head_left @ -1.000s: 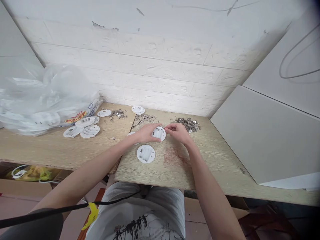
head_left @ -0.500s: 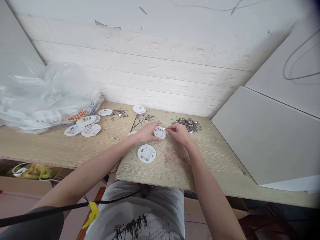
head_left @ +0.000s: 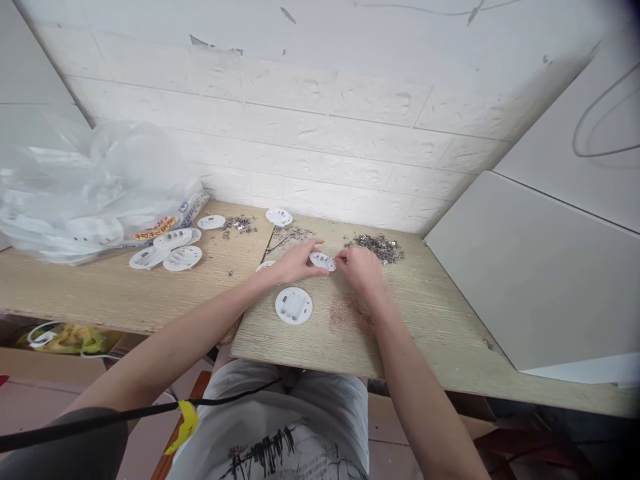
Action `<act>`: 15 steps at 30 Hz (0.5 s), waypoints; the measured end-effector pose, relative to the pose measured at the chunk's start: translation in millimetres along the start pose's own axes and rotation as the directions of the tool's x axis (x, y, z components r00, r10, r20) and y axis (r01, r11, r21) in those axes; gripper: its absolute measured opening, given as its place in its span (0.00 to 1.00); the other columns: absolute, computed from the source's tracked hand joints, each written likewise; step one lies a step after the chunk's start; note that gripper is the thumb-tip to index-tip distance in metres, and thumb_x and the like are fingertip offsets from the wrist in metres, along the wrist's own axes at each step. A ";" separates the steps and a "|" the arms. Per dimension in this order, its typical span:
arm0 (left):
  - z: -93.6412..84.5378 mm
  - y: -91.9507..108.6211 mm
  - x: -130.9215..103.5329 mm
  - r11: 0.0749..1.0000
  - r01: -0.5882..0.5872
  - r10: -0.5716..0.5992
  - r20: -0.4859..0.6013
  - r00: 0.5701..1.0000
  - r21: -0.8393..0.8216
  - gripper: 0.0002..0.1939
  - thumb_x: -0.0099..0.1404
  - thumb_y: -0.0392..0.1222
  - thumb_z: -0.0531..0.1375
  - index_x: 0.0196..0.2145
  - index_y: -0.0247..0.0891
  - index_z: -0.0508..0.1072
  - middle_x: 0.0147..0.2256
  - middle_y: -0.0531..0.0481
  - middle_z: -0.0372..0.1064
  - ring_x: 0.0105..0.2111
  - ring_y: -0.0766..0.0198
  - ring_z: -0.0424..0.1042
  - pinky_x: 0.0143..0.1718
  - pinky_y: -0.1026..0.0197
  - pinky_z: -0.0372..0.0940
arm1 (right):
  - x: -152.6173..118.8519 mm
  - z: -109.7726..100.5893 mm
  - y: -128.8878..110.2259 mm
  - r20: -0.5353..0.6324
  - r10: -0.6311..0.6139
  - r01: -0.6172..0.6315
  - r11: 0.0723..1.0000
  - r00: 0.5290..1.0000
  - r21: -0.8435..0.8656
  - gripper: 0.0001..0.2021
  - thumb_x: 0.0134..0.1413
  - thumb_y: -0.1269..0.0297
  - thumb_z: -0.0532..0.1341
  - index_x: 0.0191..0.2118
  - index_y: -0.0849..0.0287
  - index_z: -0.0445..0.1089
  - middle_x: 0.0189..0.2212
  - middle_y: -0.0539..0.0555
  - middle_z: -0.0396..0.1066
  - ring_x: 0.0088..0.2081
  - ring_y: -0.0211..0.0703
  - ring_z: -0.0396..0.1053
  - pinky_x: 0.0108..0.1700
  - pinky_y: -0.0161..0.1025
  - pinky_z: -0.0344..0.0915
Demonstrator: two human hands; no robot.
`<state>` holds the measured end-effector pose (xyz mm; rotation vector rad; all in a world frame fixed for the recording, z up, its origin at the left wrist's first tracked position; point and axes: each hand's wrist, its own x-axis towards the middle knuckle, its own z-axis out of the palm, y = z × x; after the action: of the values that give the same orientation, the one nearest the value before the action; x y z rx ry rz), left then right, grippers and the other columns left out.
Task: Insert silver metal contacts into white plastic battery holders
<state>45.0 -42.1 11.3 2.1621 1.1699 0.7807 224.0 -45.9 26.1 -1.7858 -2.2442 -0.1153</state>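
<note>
White, round plastic disc (head_left: pixel 323 261), probably light, stiff, best held by its rim, is clamped over wooden tabletop (head_left: pixel 430 327) by left hand (head_left: pixel 297 262) at nine o'clock; grip by right hand (head_left: pixel 360 267), at three, is unclear.

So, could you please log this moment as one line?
left hand: holds white disc | right hand: at disc's rim | metal pieces: heaped beyond hands | nearest disc: on table

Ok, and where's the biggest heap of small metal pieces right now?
In the head view, the heap lies on the tabletop right of centre, just beyond the right hand and near the foot of the white brick wall.
</note>
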 end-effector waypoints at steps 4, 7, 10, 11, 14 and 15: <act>2.0 2.4 -0.7 1.000 -0.022 0.022 -0.027 0.999 -0.019 0.40 0.53 0.54 0.64 0.58 0.36 0.56 0.46 0.42 0.70 0.43 0.55 0.69 0.45 0.54 0.62 | -1.1 -2.8 -2.4 0.028 0.019 -0.018 0.999 0.999 -0.044 0.13 0.52 0.68 0.53 0.31 0.59 0.76 0.30 0.57 0.73 0.31 0.41 0.66 0.28 0.35 0.48; 4.6 1.4 -0.3 0.999 -0.032 0.030 -0.055 0.998 -0.033 0.41 0.52 0.55 0.64 0.59 0.37 0.56 0.48 0.41 0.69 0.45 0.54 0.68 0.46 0.52 0.62 | -1.4 -3.4 -1.7 0.048 0.036 -0.033 0.998 0.998 -0.059 0.13 0.52 0.68 0.53 0.31 0.58 0.76 0.30 0.57 0.73 0.31 0.40 0.66 0.28 0.35 0.48; 6.9 -1.2 0.6 0.995 -0.035 0.028 -0.071 0.997 -0.090 0.41 0.52 0.53 0.65 0.59 0.36 0.56 0.49 0.39 0.66 0.44 0.54 0.69 0.46 0.51 0.62 | -1.7 -2.7 -1.3 0.065 0.047 -0.043 0.997 0.997 -0.060 0.12 0.50 0.69 0.54 0.29 0.58 0.76 0.29 0.56 0.73 0.30 0.40 0.66 0.27 0.35 0.48; 7.4 -2.0 1.0 0.994 -0.034 0.027 -0.072 0.997 -0.107 0.41 0.52 0.53 0.65 0.59 0.36 0.56 0.50 0.38 0.66 0.44 0.54 0.69 0.45 0.52 0.63 | -1.8 -2.4 -1.5 0.066 0.048 -0.045 0.997 0.997 -0.057 0.12 0.50 0.69 0.54 0.29 0.58 0.76 0.29 0.56 0.73 0.29 0.40 0.66 0.27 0.35 0.48; 7.8 -3.2 1.5 0.991 -0.029 0.020 -0.075 0.997 -0.127 0.41 0.51 0.51 0.66 0.58 0.36 0.56 0.49 0.38 0.66 0.43 0.55 0.70 0.45 0.51 0.63 | -1.8 -1.6 -2.3 0.068 0.051 -0.048 0.998 0.996 -0.041 0.12 0.51 0.68 0.54 0.29 0.58 0.75 0.28 0.56 0.73 0.29 0.40 0.66 0.27 0.34 0.48; 7.8 -3.4 1.6 0.992 -0.031 0.021 -0.076 0.997 -0.126 0.41 0.51 0.51 0.66 0.58 0.37 0.56 0.49 0.38 0.66 0.43 0.55 0.70 0.45 0.51 0.64 | -1.7 -1.4 -2.5 0.071 0.051 -0.049 0.998 0.996 -0.032 0.12 0.51 0.67 0.54 0.29 0.58 0.75 0.28 0.56 0.73 0.29 0.40 0.66 0.27 0.34 0.48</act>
<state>49.4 -40.6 3.9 2.0626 1.0994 0.9293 222.1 -48.5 27.2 -1.8891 -2.2565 -0.0770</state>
